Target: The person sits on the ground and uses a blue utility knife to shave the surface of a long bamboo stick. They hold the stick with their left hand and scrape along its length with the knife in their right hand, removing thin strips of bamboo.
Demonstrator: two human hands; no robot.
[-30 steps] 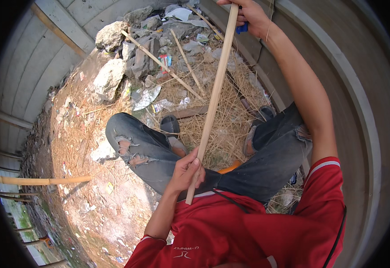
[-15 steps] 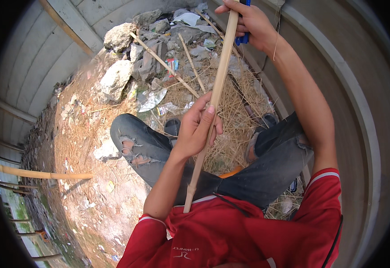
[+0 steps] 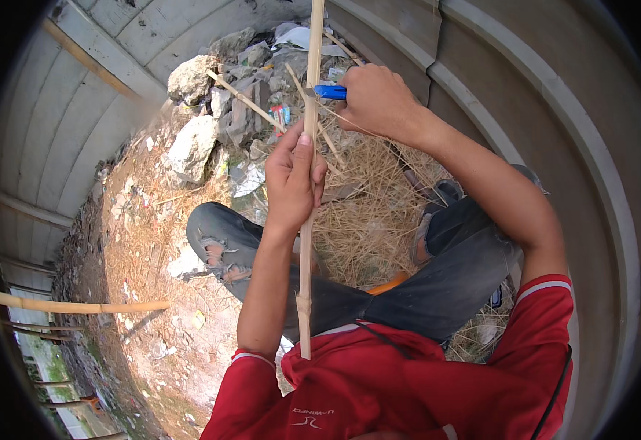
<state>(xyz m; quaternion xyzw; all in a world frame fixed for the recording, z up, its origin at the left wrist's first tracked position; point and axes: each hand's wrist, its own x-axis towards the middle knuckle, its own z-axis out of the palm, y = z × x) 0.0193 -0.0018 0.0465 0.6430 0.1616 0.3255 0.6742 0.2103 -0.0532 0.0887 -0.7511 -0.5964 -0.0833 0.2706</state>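
A long pale bamboo stick (image 3: 306, 257) runs nearly upright through the middle of the view, its lower end near my red shirt. My left hand (image 3: 292, 180) is wrapped around it about halfway up. My right hand (image 3: 375, 99) is higher and to the right, gripping a blue-handled knife (image 3: 329, 92) whose blade end meets the stick. I sit on the ground with my legs in dark torn jeans under the stick.
Dry straw (image 3: 368, 213) and thin shavings cover the ground by my legs. A pile of rocks and rubble (image 3: 203, 125) lies at the back. Grey concrete walls (image 3: 526, 95) curve around. Another bamboo pole (image 3: 71, 304) lies at the left. An orange object (image 3: 388, 282) shows by my thigh.
My left hand slid up the stick from its lower part to the middle. My right hand with the blue knife came down along the stick toward the left hand.
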